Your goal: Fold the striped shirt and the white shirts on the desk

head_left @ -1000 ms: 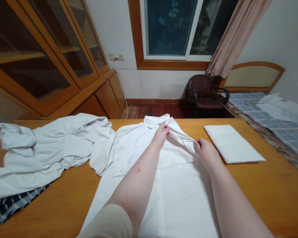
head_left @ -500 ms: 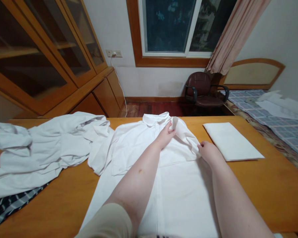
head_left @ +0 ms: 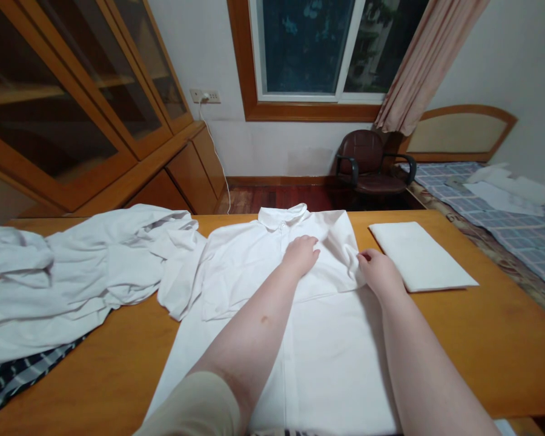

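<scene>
A white collared shirt (head_left: 300, 345) lies spread on the wooden table (head_left: 481, 339), collar at the far edge. Its right sleeve is folded in over the chest. My left hand (head_left: 301, 254) rests flat and open on that folded sleeve, just below the collar. My right hand (head_left: 379, 272) sits at the shirt's right edge with fingers curled on the sleeve's fold; whether it pinches the cloth is hard to see. The left sleeve sticks out untucked toward the left.
A heap of white garments (head_left: 77, 272) covers the table's left part, with a dark striped cloth (head_left: 13, 381) under it. A folded white piece (head_left: 420, 254) lies at the right. Beyond stand a brown chair (head_left: 367, 163), a glass-door cabinet (head_left: 72, 109) and a bed (head_left: 504, 212).
The right sleeve, held up by both hands a second ago, has been laid down flat on the chest. My left hand let go and now presses on it with flat fingers.
</scene>
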`<state>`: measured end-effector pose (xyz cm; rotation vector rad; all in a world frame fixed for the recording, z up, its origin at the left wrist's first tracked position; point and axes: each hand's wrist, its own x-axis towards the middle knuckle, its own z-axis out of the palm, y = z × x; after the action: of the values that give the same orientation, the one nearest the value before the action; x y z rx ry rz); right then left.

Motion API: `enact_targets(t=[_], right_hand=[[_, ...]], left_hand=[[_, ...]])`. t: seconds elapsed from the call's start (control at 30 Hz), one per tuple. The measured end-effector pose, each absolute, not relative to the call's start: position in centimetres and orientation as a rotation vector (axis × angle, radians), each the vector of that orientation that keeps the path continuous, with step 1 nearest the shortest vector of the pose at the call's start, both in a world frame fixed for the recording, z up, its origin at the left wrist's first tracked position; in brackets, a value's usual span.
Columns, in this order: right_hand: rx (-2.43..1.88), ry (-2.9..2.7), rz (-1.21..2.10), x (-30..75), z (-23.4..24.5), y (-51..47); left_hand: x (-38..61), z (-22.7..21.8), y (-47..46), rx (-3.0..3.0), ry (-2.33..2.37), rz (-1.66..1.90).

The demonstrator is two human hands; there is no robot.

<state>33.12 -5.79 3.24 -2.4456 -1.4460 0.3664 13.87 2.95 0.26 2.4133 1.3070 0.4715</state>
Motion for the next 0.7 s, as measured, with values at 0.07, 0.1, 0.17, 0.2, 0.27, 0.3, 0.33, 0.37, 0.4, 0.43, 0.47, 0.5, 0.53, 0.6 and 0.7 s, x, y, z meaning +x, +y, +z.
enact_targets(t=[0.07, 0.1, 0.17, 0.2, 0.27, 0.3, 0.33, 0.37, 0.4, 0.43, 0.47, 0.5, 0.53, 0.6, 0.7], right_hand=[[-2.528, -1.429, 0.407, 33.5, 2.9, -5.6], [-2.565, -1.418, 0.428, 33.7, 2.7, -5.5], [-2.622, -1.405, 0.457, 34.3, 2.3, -5.4], [-2.64, -1.407, 0.46, 34.5, 2.2, -5.4], [-2.658, -1.428, 0.446, 34.9, 2.0, -5.4], [-2.653, -1.446, 0.433, 35.0, 2.1, -5.4], [-2.639, -1.467, 0.419, 35.1, 2.1, -5.5], [-2.619, -1.485, 0.407, 35.1, 2.2, -5.5], [-2.596, -1.5, 0.397, 35.1, 2.3, -5.6], [-2.573, -1.509, 0.387, 35.0, 2.4, -5.7], [-2.554, -1.509, 0.381, 34.9, 2.6, -5.7], [-2.541, -1.5, 0.379, 34.8, 2.7, -5.8], [-2.537, -1.488, 0.384, 34.7, 2.7, -5.8], [-2.546, -1.47, 0.407, 34.4, 2.8, -5.8], [-2.561, -1.47, 0.438, 33.9, 2.6, -5.6]], left_hand=[[13.8, 0.5, 2.8, 2.401, 1.523, 0.351], [13.7, 0.7, 2.8, 2.381, 1.616, 0.3], [13.4, 1.3, 2.7, 2.328, 1.757, 0.209], [13.1, 1.8, 2.7, 2.3, 1.811, 0.166], [12.5, 2.8, 2.6, 2.264, 1.872, 0.085], [12.1, 3.4, 2.4, 2.257, 1.868, 0.036], [11.6, 3.9, 2.1, 2.256, 1.838, -0.016], [11.0, 4.4, 1.7, 2.261, 1.785, -0.069], [10.3, 4.8, 1.3, 2.267, 1.722, -0.119], [9.4, 5.0, 0.9, 2.275, 1.662, -0.157], [8.4, 5.1, 0.4, 2.288, 1.619, -0.179], [7.2, 5.0, -0.1, 2.301, 1.608, -0.191], [6.0, 4.8, -0.5, 2.316, 1.625, -0.195], [3.3, 4.1, -1.2, 2.309, 1.744, -0.22], [-0.3, 3.1, -1.9, 2.317, 1.894, -0.21]])
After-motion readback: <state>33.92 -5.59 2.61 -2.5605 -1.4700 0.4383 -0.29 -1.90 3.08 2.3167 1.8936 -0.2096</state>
